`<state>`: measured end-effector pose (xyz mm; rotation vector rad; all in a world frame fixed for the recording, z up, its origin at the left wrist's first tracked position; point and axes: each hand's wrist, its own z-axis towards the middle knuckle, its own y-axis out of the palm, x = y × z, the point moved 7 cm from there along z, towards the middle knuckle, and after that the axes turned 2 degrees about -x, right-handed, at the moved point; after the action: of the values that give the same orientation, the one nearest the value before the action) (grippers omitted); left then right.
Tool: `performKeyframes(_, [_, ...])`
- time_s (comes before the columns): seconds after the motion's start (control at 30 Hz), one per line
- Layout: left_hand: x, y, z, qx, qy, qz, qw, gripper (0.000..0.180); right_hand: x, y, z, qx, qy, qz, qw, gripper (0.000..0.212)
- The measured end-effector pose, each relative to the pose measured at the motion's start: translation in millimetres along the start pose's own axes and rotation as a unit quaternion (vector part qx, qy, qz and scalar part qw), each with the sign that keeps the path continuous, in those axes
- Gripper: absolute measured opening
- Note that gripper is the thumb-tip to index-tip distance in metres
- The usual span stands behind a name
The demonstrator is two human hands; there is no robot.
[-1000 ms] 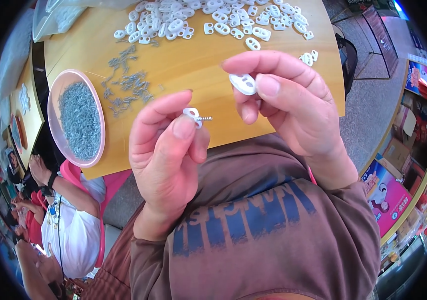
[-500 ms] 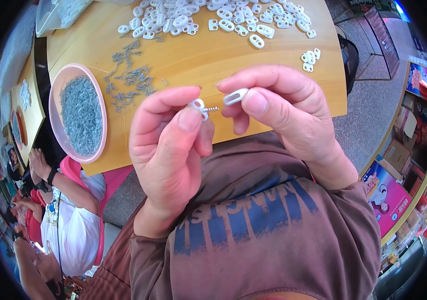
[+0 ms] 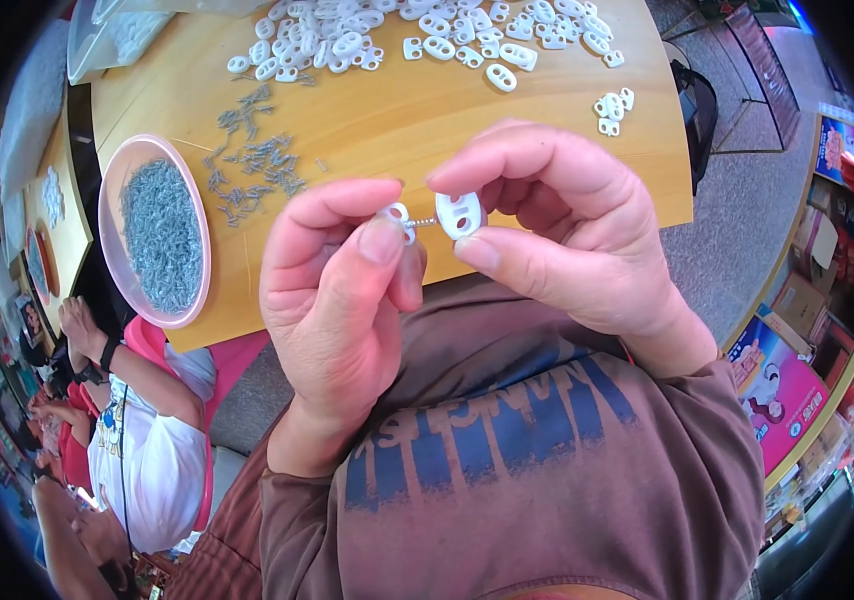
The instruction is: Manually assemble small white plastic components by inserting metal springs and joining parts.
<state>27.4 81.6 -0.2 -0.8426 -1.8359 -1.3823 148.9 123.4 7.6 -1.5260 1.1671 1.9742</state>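
Note:
Between thumb and fingers, my left hand (image 3: 332,290) pinches a small white cord-lock piece (image 3: 398,213) with holes. A thin metal spring (image 3: 421,223) sticks out of it to the right. Closed in a pinch too, my right hand (image 3: 582,225) holds a white oval cord-lock shell (image 3: 461,213) with holes, its flat face turned to view. The spring's free end reaches the left edge of that shell; I cannot tell whether it has gone inside. Both hands are above the near edge of the wooden table (image 3: 367,130).
A pink bowl (image 3: 205,255) full of small springs stands at the left. Loose springs (image 3: 257,165) lie beside it. White cord-lock parts (image 3: 347,40) heap along the far side, with a few small pieces (image 3: 609,108) at the right. A person in a white shirt (image 3: 152,460) sits at left.
My right hand has turned the white shell from edge-on to face-on and brought it left, up to the spring's tip. My left hand stays nearly in place.

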Motion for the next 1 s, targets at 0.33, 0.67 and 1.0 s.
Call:
performKeyframes(0.33, [-3.9, -2.6, 1.4, 0.003, -0.001, 0.013, 1.0, 0.016, -4.1, -0.9, 1.7, -0.005, -0.02, -0.129, 0.991, 0.027])
performKeyframes(0.67, [-3.8, -4.2, 0.4, 0.004, 0.006, 0.034, 0.999, 0.016, -10.6, 1.2, 4.0, 0.008, -0.078, -0.221, 0.972, 0.023])
performKeyframes(1.0, [-2.3, -4.1, 1.4, 0.023, 0.01, 0.038, 0.999, 0.015, -11.2, 0.8, 4.2, 0.016, -0.097, -0.217, 0.971, 0.022])
